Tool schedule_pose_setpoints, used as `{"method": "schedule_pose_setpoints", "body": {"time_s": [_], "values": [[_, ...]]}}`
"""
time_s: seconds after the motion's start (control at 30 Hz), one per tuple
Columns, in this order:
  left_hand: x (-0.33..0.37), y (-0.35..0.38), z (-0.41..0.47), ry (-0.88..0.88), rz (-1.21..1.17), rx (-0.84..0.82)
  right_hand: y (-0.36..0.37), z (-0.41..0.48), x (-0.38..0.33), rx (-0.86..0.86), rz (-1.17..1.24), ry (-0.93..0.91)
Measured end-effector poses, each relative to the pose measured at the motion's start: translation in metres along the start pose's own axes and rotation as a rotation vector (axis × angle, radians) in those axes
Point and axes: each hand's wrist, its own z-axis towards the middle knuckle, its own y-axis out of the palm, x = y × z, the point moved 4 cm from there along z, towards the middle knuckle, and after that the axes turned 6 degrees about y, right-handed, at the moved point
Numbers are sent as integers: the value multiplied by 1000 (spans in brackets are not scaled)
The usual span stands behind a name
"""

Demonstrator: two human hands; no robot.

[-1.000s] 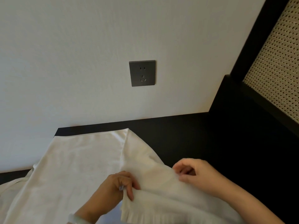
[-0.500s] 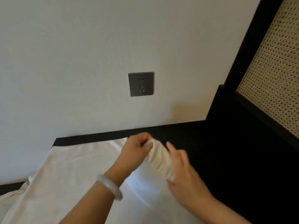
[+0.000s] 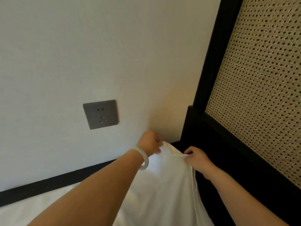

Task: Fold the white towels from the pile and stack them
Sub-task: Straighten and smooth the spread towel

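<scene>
A white towel (image 3: pixel 169 181) is stretched away from me over the dark surface, its far edge lifted. My left hand (image 3: pixel 150 143), with a pale bangle on the wrist, pinches the far left end of that edge close to the wall. My right hand (image 3: pixel 197 158) pinches the same edge a little to the right. More white cloth (image 3: pixel 40 207) lies flat at the lower left, partly hidden by my left forearm.
A white wall (image 3: pixel 97 54) with a grey socket plate (image 3: pixel 101 114) stands straight ahead. A black frame (image 3: pixel 211 75) with a woven cane panel (image 3: pixel 260 88) rises at the right. The dark tabletop (image 3: pixel 228 168) runs along the wall.
Both hands have carried the towel's edge forward from near me to the wall. The hands have spread apart along that edge, and the view has tilted up and left.
</scene>
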Motion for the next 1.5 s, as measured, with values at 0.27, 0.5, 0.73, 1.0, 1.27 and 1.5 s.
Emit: {"method": "schedule_pose_setpoints", "body": {"time_s": [0.27,0.5,0.73,1.0,1.27,1.5], "values": [[-60,39,-11,24,164,-39,30,11,8,251,-279,-50],[-66,29,-93,214,450,29,29,15,-9,412,-828,-420],[-119,-21,-175,-135,511,293,58,-5,-18,411,-958,-926],[-164,-26,-242,-350,591,368,47,-3,-32,311,-821,-701],[-182,-24,-261,-327,575,222,103,-16,10,-29,-781,-466],[-205,-44,-294,-378,527,204,102,-8,18,57,-795,-461]]}}
